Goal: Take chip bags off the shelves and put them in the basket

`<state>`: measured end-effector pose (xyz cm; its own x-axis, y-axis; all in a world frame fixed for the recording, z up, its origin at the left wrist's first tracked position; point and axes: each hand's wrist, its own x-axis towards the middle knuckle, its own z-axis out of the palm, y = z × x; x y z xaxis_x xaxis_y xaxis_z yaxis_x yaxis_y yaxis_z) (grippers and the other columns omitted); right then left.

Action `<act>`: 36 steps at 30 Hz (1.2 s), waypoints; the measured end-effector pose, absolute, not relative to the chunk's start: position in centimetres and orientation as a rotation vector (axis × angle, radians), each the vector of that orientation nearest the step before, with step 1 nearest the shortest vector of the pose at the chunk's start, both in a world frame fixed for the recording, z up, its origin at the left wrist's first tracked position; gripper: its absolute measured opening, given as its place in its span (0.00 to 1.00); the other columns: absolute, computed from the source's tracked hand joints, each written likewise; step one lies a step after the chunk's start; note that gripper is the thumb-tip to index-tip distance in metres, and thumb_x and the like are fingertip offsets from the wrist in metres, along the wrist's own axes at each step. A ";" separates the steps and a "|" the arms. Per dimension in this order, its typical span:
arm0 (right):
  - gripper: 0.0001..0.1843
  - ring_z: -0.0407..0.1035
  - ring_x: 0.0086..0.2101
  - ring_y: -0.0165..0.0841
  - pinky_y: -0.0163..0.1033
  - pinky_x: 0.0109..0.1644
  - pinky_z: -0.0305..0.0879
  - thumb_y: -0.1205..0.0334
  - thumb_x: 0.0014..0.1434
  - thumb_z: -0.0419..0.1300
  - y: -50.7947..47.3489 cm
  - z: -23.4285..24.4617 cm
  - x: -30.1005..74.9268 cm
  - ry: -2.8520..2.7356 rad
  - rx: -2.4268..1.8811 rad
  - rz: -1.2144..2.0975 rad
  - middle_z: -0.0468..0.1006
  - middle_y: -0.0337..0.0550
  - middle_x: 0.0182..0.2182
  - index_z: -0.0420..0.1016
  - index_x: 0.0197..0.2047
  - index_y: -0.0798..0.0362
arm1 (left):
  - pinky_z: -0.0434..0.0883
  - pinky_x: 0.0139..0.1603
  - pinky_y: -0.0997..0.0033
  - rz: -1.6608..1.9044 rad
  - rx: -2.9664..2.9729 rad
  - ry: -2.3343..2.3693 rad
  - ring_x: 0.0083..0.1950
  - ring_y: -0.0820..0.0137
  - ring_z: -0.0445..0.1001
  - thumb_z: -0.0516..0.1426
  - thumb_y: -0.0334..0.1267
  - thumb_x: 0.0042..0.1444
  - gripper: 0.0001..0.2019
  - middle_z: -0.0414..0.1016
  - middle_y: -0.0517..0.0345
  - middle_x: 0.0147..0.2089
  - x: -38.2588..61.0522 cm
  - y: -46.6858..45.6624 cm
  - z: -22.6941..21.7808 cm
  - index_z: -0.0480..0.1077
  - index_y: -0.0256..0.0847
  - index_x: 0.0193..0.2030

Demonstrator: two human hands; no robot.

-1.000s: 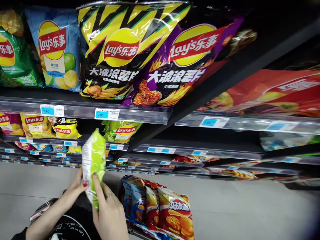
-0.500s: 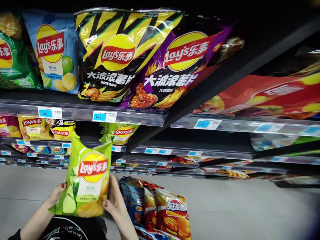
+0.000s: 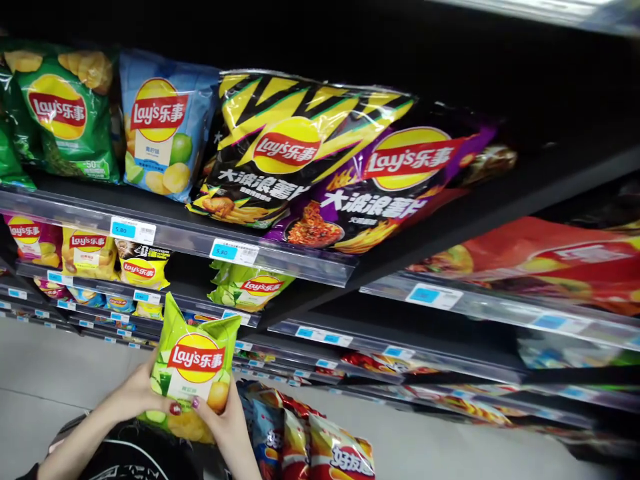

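Observation:
A light green bag of Lay's potato chips [image 3: 193, 387] is held upright between both hands, its printed front facing me. My left hand [image 3: 143, 397] grips the left side, thumb laid across the lower front. My right hand [image 3: 225, 413] holds the right edge with its thumb on the front; the fingers behind the bag are hidden. Behind the bag, a similar green chip bag [image 3: 253, 285] lies on the second shelf, with a dark gap to its left and small yellow-and-black [image 3: 143, 263] and golden [image 3: 89, 252] chip bags farther left.
On the upper shelf [image 3: 190, 239] stand green [image 3: 65, 120], blue [image 3: 163, 133], black-and-yellow [image 3: 285, 150] and purple [image 3: 395, 180] chip bags. Clear price strips run along the shelf edges. Several snack bags [image 3: 337, 447] stand low at my right, above the grey floor [image 3: 425, 447].
My left hand has shifted inward, its thumb now across the bag's front. The bag sits slightly lower and farther right. The view has tilted, and the shelves appear lower and farther right.

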<state>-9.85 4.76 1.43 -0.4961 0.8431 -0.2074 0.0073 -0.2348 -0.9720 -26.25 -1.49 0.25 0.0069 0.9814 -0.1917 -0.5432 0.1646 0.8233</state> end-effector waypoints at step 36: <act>0.45 0.70 0.46 0.45 0.47 0.49 0.67 0.56 0.35 0.71 4.8 0.2 -12.4 -1.123 -1.024 1.912 0.75 0.47 0.48 0.58 0.57 0.48 | 0.67 0.52 0.59 1.524 0.589 0.989 0.51 0.55 0.71 0.68 0.31 0.34 0.35 0.74 0.48 0.50 -29.0 -3.0 0.2 0.64 0.39 0.53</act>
